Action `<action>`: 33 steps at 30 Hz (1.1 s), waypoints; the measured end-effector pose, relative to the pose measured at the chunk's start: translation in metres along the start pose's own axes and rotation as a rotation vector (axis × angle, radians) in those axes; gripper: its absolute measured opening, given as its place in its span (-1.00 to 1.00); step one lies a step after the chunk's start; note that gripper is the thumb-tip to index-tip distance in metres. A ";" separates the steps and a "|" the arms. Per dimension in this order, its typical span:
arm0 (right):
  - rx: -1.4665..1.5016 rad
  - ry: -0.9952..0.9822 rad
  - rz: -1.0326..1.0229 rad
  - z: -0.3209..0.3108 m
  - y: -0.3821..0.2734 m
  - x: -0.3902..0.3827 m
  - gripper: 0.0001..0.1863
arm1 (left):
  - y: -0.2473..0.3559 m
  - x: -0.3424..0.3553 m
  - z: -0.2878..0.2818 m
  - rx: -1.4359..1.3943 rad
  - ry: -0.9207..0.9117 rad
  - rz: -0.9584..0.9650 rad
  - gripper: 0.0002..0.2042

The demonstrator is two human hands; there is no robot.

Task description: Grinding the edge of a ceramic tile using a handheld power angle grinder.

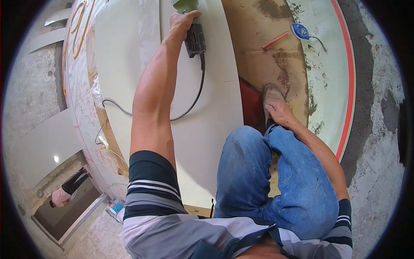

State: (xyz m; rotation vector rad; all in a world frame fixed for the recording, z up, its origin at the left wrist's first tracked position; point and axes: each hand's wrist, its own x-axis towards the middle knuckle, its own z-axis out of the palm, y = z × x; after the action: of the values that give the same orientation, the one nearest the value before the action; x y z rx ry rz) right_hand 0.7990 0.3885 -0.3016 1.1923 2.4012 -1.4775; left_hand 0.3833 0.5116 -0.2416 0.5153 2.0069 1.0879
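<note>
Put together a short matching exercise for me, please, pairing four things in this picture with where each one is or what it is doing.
Column one:
1. Left hand
2. Right hand
3. Red stick
4. Black cable

Column two:
A. Lying on the brown surface
B. At the shoe
C. Running across the pale panel
D. Gripping the power tool

Pairs: 1-D, 2-B, 3-A, 4-C
</note>
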 end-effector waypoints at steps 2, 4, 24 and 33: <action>-0.018 -0.001 0.018 0.000 0.002 -0.001 -0.62 | 0.001 -0.001 0.003 0.002 -0.003 0.009 -0.65; -0.034 -0.004 0.035 0.001 0.003 -0.001 -0.62 | 0.002 -0.001 0.004 -0.003 0.002 0.001 -0.65; -0.013 -0.046 0.017 -0.009 -0.011 0.000 -0.64 | 0.017 0.000 0.005 0.076 0.014 -0.017 -0.61; -0.061 -0.031 0.063 -0.002 -0.006 0.002 -0.62 | 0.014 0.004 0.004 0.143 0.013 -0.058 -0.57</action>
State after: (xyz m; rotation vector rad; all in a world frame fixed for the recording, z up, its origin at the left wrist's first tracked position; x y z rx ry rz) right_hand 0.7943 0.3895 -0.2972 1.2108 2.3477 -1.3837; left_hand 0.3835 0.5237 -0.2333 0.5213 2.1083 0.9195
